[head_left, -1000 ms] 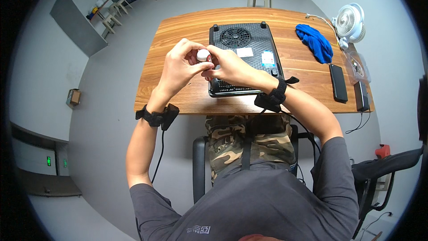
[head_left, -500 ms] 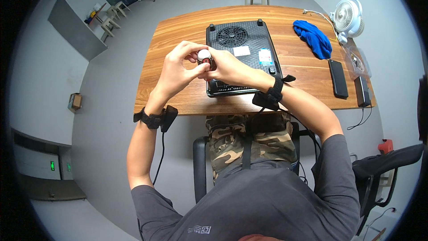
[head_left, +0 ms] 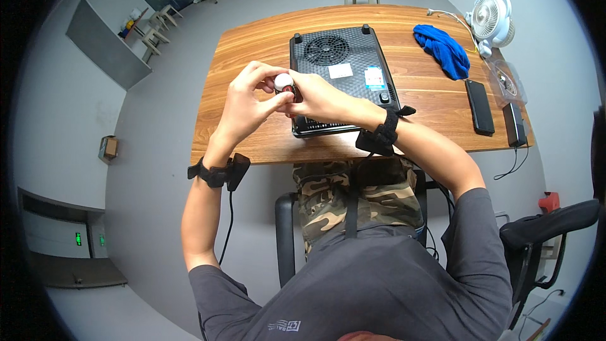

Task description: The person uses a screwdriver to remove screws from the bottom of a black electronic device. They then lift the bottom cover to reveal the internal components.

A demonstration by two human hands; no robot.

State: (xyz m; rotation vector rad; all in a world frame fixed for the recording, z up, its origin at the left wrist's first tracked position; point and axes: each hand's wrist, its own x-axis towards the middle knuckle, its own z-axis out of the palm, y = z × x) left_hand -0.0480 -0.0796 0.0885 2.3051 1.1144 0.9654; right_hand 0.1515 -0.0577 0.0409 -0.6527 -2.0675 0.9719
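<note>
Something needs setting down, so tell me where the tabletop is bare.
Bare wood lies left of the black appliance, beyond the left hand, and between that appliance and the blue cloth. Crowded: the right edge, with fan, clear container and black box.

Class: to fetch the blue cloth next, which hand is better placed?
Right, probably: the right hand is nearer the blue cloth; the left hand is farther. Both hold a white-topped object.
</note>
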